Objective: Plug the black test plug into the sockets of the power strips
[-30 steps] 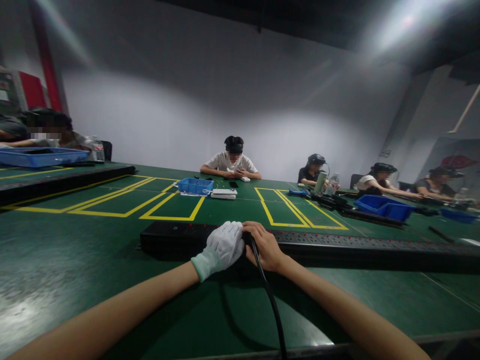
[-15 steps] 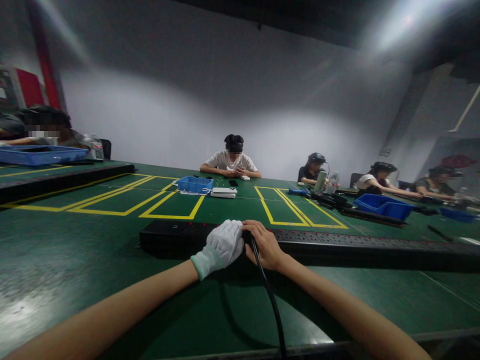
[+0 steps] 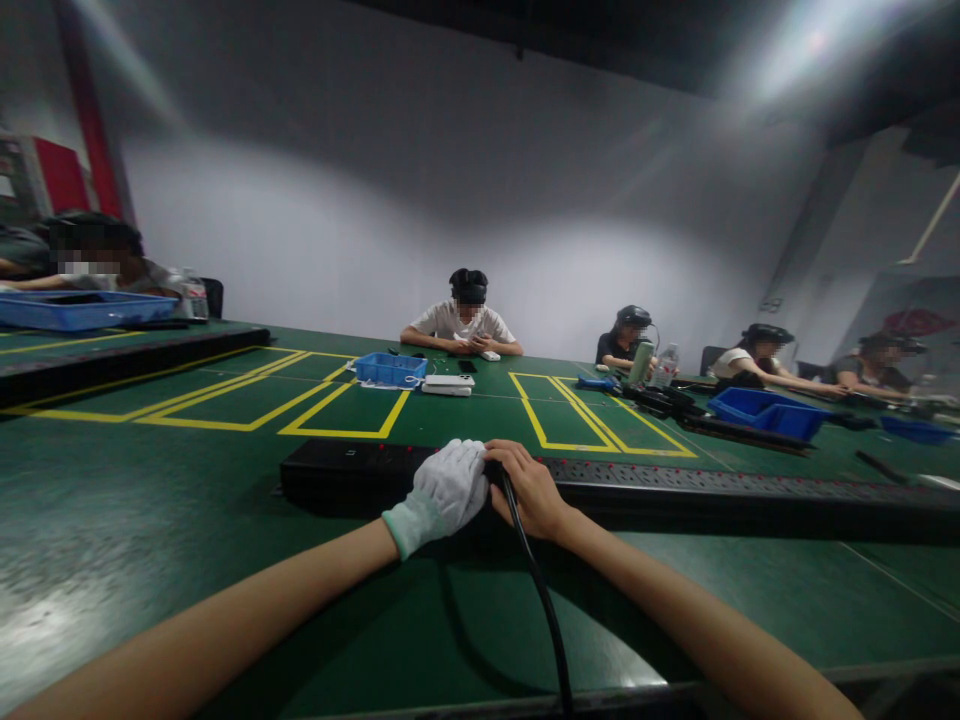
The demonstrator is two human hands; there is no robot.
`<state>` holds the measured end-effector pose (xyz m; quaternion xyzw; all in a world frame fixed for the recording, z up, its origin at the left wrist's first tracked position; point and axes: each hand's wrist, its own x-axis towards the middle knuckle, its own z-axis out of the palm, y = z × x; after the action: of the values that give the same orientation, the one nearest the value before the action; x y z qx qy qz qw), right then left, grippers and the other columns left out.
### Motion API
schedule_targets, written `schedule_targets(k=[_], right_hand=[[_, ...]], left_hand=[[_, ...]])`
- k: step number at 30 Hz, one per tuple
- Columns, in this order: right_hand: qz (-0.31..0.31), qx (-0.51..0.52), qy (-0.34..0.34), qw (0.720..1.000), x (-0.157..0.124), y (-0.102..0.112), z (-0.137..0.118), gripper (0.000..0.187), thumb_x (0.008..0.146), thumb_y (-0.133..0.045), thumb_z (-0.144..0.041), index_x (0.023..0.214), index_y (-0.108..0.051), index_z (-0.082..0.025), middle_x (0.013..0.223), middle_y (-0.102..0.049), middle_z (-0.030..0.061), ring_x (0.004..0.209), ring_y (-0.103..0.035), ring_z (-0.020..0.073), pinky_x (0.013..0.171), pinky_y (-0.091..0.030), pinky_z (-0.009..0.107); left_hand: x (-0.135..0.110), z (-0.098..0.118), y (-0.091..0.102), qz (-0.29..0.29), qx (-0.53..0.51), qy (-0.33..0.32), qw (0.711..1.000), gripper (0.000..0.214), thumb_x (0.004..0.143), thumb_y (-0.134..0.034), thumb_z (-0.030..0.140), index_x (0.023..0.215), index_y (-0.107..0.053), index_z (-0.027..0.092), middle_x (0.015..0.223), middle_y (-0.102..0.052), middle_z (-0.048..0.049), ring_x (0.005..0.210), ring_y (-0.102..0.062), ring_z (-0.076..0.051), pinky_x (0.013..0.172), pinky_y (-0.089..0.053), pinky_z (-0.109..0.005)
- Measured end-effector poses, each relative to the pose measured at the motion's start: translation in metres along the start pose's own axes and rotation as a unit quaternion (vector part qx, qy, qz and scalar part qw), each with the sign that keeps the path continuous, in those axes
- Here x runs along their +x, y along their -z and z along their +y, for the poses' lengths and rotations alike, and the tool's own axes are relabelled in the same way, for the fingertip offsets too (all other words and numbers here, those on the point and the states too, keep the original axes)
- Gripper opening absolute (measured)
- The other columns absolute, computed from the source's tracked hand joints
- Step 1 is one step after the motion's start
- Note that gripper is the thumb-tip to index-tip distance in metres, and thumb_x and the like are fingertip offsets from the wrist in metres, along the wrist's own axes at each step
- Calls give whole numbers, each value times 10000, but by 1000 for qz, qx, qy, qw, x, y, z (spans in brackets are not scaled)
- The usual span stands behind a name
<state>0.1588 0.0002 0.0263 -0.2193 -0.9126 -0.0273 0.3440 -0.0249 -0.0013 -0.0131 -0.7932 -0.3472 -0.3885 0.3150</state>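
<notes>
A long black power strip (image 3: 750,490) with rows of sockets and small red parts along its top lies across the green table in front of me. My left hand (image 3: 450,490), in a white glove with a mint cuff, rests over the strip with its fingers pressed together around it. Bare and closed, my right hand (image 3: 525,488) grips the plug end of a black power cable (image 3: 541,590) at the strip's top. The plug itself is mostly hidden by my fingers. The two hands touch or nearly touch. From there the cable hangs toward me over the table's front edge.
Yellow tape outlines (image 3: 345,400) mark the table beyond the strip. A small blue basket (image 3: 390,369) and a white box (image 3: 448,384) stand there. At the right is a blue bin (image 3: 769,412); a blue tray (image 3: 86,310) is far left. Several people sit around the table.
</notes>
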Motion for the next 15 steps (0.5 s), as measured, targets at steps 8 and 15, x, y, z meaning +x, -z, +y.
schedule_targets(k=[8, 15], right_hand=[[-9, 1, 0, 1000, 0, 2, 0, 426, 737, -513, -131, 1147, -417, -196, 1200, -494, 120, 1172, -446, 237, 988, -408, 426], [-15, 6, 7, 1000, 0, 2, 0, 448, 723, -526, -150, 1153, -408, -194, 1201, -493, 123, 1176, -438, 245, 985, -406, 434]], left_hand=[[-2, -1, -2, -2, 4, -2, 1000, 378, 840, -433, 240, 1188, -497, 105, 1136, -593, -162, 1102, -537, -264, 974, -428, -454], [-1, -3, -2, -8, 1, -10, 1000, 370, 836, -431, 254, 1165, -508, 103, 1128, -592, -164, 1092, -541, -269, 953, -440, -458]])
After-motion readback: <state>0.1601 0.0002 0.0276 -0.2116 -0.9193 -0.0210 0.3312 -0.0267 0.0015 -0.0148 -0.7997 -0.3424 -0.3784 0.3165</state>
